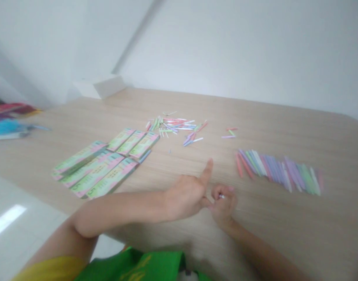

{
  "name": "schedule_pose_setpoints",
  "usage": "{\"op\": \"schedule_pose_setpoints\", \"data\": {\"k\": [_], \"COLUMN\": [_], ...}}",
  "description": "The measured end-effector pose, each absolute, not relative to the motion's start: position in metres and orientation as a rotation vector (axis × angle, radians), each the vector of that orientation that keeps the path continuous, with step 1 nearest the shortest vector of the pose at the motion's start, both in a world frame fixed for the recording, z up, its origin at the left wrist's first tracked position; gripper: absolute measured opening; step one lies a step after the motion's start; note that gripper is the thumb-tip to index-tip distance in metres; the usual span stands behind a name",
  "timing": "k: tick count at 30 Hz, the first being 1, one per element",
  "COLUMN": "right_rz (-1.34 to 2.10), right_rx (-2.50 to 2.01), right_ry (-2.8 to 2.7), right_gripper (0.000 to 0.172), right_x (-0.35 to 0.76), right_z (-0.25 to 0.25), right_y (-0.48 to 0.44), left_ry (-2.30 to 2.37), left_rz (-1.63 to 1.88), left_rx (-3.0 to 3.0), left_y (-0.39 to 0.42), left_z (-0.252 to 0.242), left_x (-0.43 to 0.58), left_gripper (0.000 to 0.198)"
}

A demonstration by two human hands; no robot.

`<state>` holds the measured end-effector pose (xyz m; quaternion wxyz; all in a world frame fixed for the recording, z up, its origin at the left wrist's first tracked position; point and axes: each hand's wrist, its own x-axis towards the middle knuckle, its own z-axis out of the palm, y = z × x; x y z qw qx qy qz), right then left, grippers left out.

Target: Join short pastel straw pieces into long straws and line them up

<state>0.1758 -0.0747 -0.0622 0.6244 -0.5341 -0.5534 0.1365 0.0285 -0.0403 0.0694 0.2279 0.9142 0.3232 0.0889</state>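
Observation:
My left hand (188,196) is over the table with its index finger stretched forward. Its thumb reaches to my right hand, and no object shows in it; the other fingers are mostly hidden. My right hand (225,205) is closed in a fist, the small pale ends of thin sticks (222,196) just showing between the fingers. To the right lies a slanted row of pastel sticks (272,169), side by side. Ahead of my hands, a loose pile of thin coloured sticks (179,125) is scattered on the wood.
Several green and pink boxes (111,177) lie in two rows on the left. A few stray sticks (231,132) rest beyond the slanted row. A white box (108,86) stands by the wall, and blue and red items (9,127) sit at the far left table edge.

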Motion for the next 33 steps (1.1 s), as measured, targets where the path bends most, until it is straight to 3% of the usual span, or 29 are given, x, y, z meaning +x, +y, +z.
{"op": "schedule_pose_setpoints", "data": {"k": [3,9,13,17,25,33], "right_rz": [0.405,0.573,0.571,0.607,0.784,0.974], "right_rx": [-1.317,-1.487,-1.586,-1.560,-1.366,-1.268], "right_ry": [-1.033,-0.844,-0.798,-0.731,-0.617,-0.441], "right_gripper": [0.058,0.066,0.064,0.063,0.063,0.055], "right_x": [0.176,0.190,0.198,0.205,0.209,0.207], "right_z": [-0.049,-0.037,-0.036,-0.041,-0.055,-0.051], "right_y": [-0.065,-0.055,-0.049,-0.044,-0.036,-0.033], "left_ry": [1.001,1.276,1.476,1.504,1.346,1.346], "left_rz": [0.505,0.970,0.851,0.708,0.333,0.175], "left_rx": [2.250,2.023,2.253,2.353,2.627,2.740], "left_y": [0.022,0.189,0.239,0.246,0.261,0.261], "left_z": [0.065,0.012,-0.015,-0.031,-0.047,-0.047], "left_x": [0.007,-0.014,0.000,0.023,0.037,0.036], "left_gripper": [0.105,0.067,0.042,0.031,0.027,0.023]}}
